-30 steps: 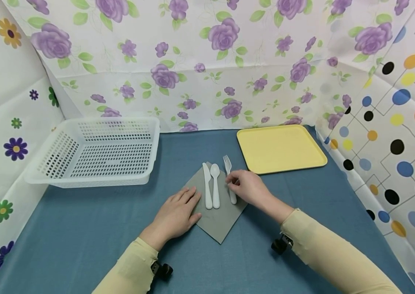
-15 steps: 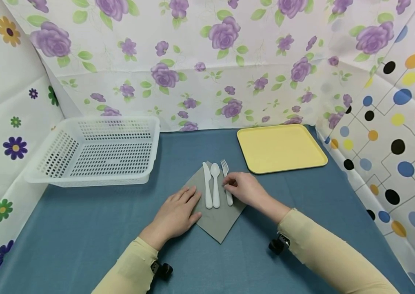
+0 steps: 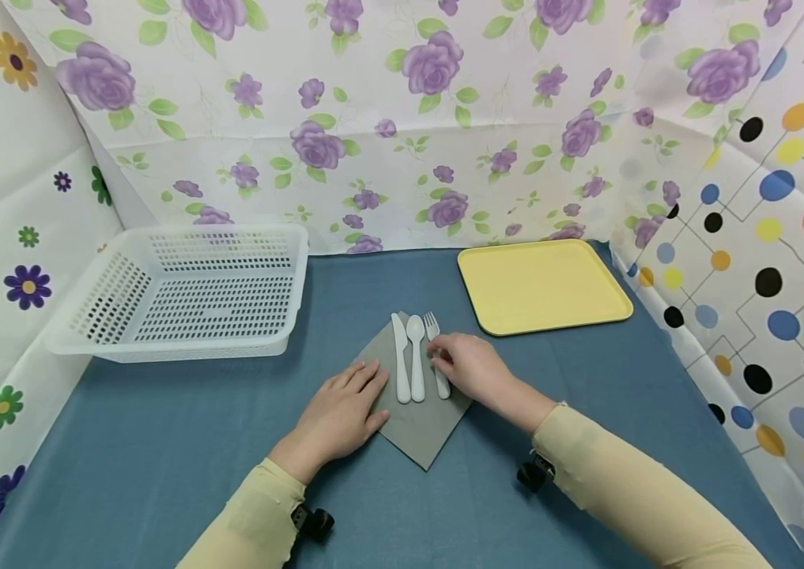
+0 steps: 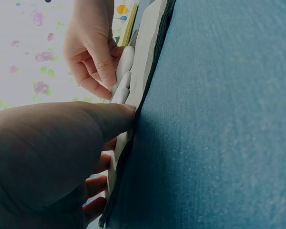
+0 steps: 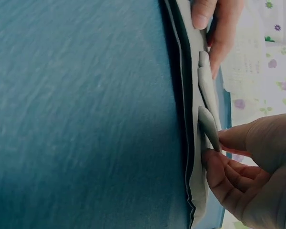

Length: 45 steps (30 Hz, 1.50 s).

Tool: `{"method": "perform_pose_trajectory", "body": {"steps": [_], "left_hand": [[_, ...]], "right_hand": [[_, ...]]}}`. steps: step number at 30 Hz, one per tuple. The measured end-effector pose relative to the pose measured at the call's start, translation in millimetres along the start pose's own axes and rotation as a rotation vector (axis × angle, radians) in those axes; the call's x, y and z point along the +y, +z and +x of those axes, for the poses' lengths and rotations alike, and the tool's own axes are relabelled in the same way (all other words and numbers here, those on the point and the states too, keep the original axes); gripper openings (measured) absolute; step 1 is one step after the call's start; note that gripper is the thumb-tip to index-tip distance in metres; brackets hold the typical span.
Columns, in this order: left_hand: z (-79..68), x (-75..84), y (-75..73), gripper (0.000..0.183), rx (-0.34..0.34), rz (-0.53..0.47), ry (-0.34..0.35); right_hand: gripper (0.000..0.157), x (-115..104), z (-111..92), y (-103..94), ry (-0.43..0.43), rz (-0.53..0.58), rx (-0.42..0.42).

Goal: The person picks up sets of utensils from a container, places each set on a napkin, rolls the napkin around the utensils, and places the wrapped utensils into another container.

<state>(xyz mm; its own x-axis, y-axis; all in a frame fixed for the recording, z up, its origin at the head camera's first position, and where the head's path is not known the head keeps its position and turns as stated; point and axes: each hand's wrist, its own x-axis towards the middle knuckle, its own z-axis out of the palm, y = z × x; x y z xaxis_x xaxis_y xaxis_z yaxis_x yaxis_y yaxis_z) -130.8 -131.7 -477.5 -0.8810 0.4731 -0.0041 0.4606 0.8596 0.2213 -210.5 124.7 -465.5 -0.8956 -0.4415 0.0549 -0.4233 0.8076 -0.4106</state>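
A folded grey napkin (image 3: 421, 442) lies on the blue cloth with one corner toward me. On it a white knife (image 3: 402, 363) and a white spoon (image 3: 417, 359) lie side by side. Right of the spoon is a white fork (image 3: 442, 385), its tines pointing away; my right hand (image 3: 471, 365) pinches its handle between thumb and fingers, as the right wrist view also shows at the fork's handle (image 5: 209, 126). My left hand (image 3: 341, 411) rests with extended fingers on the napkin's left edge, beside the knife. The right hand hides the middle of the fork.
A white perforated plastic basket (image 3: 273, 345) stands at the back left. At the back right lies a yellow tray (image 3: 544, 284). Patterned cloth hangs behind and on both sides of the blue-covered table (image 3: 181, 442).
My right hand has moved left with the fork, bringing it closer to the spoon and onto the napkin. The left hand, knife and spoon have stayed in place.
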Motion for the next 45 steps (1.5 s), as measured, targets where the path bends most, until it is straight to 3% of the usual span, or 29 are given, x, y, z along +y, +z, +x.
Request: {"method": "perform_pose_trajectory", "body": {"steps": [18,45], "left_hand": [[-3.5,-0.5,1.8,0.063,-0.028,-0.011,-0.021],[1.6,0.1,-1.7,0.062,-0.032,0.013,-0.018]], "right_hand": [[0.018,3.7,-16.9,3.0,-0.129,-0.101,0.066],[0.017,1.1,-13.7,3.1,-0.117,-0.09,0.076]]}}
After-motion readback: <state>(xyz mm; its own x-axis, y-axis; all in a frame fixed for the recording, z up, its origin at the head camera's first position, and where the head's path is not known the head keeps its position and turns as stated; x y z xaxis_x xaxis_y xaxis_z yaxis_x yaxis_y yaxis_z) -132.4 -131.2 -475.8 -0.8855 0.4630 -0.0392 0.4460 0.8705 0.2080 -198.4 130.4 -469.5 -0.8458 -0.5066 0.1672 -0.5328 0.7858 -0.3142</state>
